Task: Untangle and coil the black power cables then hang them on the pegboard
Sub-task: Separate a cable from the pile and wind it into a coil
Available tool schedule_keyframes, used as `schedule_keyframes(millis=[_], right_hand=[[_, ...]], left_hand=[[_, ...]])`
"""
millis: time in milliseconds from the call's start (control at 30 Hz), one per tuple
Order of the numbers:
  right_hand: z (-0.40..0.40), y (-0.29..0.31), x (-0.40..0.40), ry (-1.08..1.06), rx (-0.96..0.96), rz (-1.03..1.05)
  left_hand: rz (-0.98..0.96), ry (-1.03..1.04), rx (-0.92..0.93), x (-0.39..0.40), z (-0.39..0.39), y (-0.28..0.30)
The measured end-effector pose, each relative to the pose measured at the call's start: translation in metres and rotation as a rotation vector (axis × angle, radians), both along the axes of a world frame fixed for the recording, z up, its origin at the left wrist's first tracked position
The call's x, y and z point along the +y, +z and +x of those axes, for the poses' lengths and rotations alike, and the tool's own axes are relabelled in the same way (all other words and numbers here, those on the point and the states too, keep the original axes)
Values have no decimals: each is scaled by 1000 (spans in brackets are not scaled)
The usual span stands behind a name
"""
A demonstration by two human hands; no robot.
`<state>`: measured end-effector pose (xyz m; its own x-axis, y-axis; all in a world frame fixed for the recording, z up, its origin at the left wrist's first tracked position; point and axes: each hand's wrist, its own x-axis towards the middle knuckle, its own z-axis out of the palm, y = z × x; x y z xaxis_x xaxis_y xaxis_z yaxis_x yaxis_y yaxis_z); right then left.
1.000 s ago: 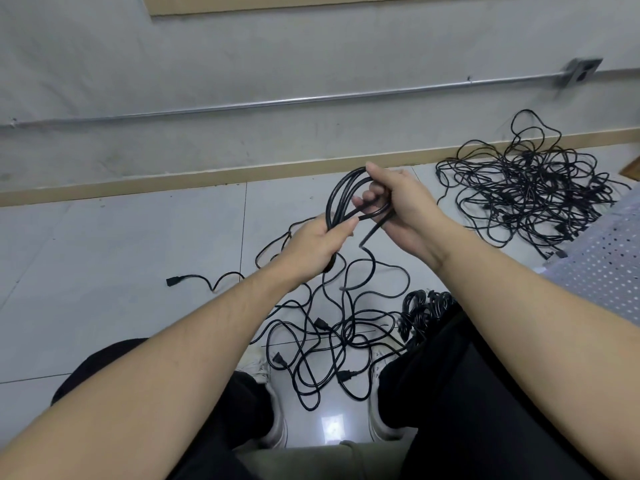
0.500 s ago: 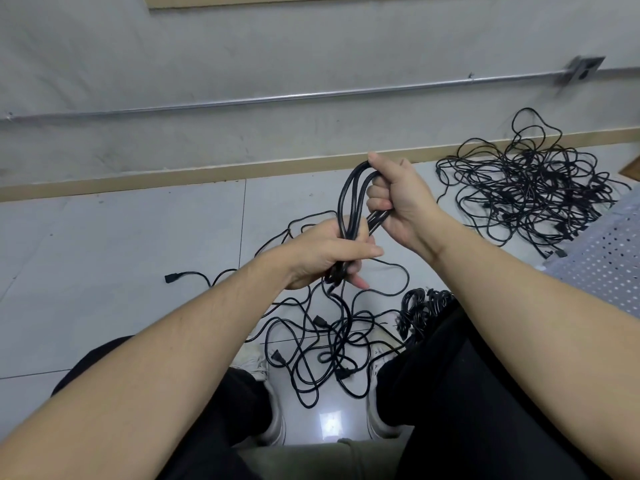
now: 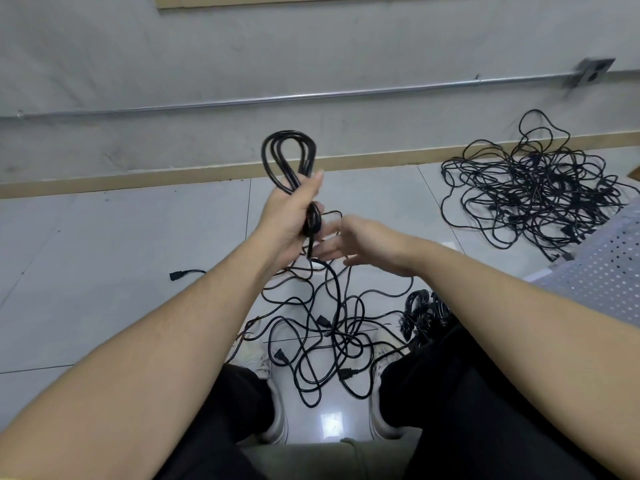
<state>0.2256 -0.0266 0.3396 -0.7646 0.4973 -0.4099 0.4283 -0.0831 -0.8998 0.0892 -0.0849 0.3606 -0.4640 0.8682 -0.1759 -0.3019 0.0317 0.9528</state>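
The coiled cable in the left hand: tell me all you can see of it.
The coiled cable is black, rubbery-looking, gathered in several long narrow loops standing upright above the left hand, which grips it at the waist. Turns of cable wrap the bundle below the grip. A loose tail hangs toward the floor tangle. The right hand, open, is beside it.

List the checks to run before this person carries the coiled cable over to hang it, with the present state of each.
1. Left hand grips the coil: ok.
2. Loops gathered into one bundle above the fist: ok.
3. Coil's tail free of the loose cables on the floor: not ok, a strand hangs down into them.
4. Right hand free to help: ok, open and holding nothing.
5. Coil tied off: cannot tell.
6. Pegboard within view: ok, at right.
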Motion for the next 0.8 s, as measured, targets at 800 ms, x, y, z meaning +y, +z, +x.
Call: schedule_keyframes(millis=[800], right_hand=[[15,10,14,-64,69,224]], left_hand=[[-380,43,820,11,-37,-34]])
